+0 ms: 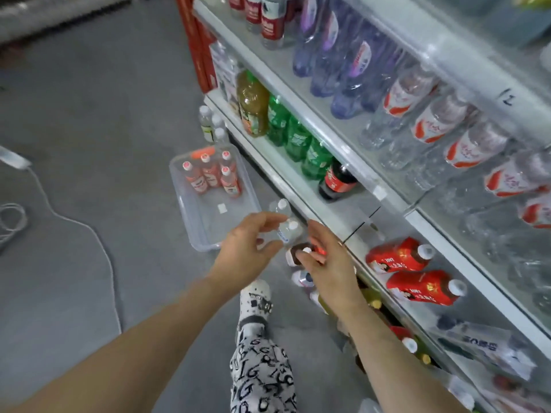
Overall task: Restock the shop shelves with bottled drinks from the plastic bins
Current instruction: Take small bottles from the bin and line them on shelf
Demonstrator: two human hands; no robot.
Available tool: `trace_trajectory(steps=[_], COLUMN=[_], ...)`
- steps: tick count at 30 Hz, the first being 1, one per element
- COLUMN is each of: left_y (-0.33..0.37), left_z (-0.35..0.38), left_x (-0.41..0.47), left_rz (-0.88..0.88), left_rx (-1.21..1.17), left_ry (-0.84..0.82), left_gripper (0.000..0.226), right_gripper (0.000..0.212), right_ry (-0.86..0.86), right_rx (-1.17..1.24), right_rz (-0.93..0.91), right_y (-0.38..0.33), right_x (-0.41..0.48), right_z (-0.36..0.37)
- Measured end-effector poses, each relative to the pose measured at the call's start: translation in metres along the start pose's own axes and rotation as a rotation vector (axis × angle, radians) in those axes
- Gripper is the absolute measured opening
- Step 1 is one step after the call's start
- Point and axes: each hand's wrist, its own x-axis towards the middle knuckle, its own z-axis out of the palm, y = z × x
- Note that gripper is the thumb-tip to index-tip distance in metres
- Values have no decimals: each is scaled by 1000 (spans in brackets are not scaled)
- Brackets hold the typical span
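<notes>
My left hand (pixel 249 248) grips a cluster of small clear bottles (pixel 287 229) with white caps, held above the floor beside the shelf edge. My right hand (pixel 326 259) is right against the same bottles, thumb by their caps and fingers curled beneath; whether it grips one I cannot tell. A clear plastic bin (pixel 190 201) lies on the floor ahead, with several red-labelled bottles (pixel 210 175) standing at its far end. The middle shelf (pixel 301 198) holds an amber bottle, green bottles (pixel 295 141) and a dark cola bottle (pixel 337 183).
Two red-wrapped bottles (pixel 401 256) lie on the shelf to the right. The upper shelf carries purple and clear water bottles (pixel 432 123). More bottles stand on the floor by the shelf foot (pixel 213 126) and under my right hand. A white cable (pixel 98 239) runs across the grey floor.
</notes>
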Motion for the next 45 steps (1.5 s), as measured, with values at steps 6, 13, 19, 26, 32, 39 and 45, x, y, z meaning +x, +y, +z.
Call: trace_trajectory(steps=[6, 13, 19, 26, 32, 39, 45], left_y=[-22, -62, -127, -220, -304, -386, -426], left_z=[-61, -104, -126, -142, -140, -112, -87], left_x=[72, 151, 201, 259, 308, 361, 393], left_rz=[-100, -214, -302, -407, -489, -530, -514], left_rx=[-3, -25, -46, -83, -83, -81, -52], left_ry=[109, 175, 202, 149, 41, -75, -172], left_gripper=[50, 39, 43, 49, 54, 57, 62], right_gripper=[55, 56, 57, 51, 56, 52, 27], right_ry=[-126, -255, -287, -248, -220, -187, -53], right_rx=[44, -100, -118, -151, -208, -280, -253], right_rz=[28, 16, 68, 168, 236, 212, 161], right_y=[-36, -51, -25, 20, 73, 136, 179], right_x=[96, 194, 252, 320, 374, 435, 450], right_z=[48, 95, 141, 197, 246, 296, 327])
